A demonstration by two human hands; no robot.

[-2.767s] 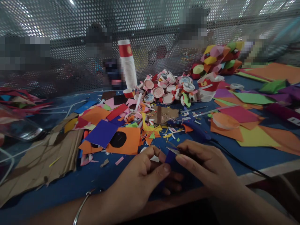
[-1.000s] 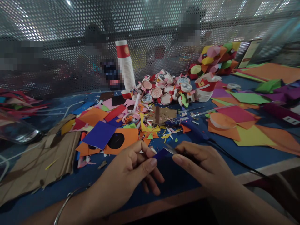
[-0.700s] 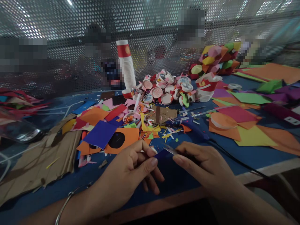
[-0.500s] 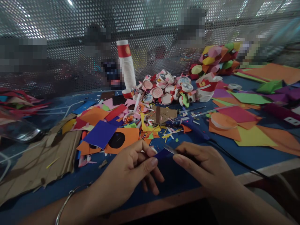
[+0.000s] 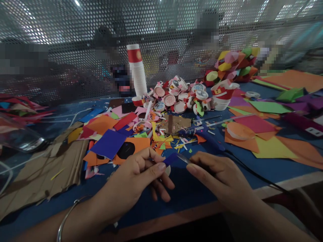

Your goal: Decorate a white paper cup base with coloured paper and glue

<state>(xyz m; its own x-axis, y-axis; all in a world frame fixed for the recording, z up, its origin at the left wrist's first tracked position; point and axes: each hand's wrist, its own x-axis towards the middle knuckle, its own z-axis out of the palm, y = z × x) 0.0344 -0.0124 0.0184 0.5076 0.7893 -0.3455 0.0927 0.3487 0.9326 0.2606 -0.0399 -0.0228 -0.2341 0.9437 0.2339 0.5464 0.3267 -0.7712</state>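
Left hand [image 5: 133, 178] pinches blue paper [image 5: 170, 159]; right hand [image 5: 217, 178] grips, seemingly, scissors [image 5: 183, 158].

Left hand [image 5: 137, 183] pinches a small blue paper scrap [image 5: 171, 159] between thumb and fingers, and the right hand [image 5: 222, 183] has its grip closed on scissors [image 5: 183, 158], blades touching that scrap. Both hover just above the blue desk [image 5: 186, 191]. Behind them it's a mess of coloured paper bits [image 5: 161, 141], an orange sheet with a black circle [image 5: 131, 148], torn cardboard [image 5: 45, 168], a tall stack of paper cups [image 5: 137, 70] and a pile of decorated cups [image 5: 176, 95] near the mesh wall [image 5: 75, 33].
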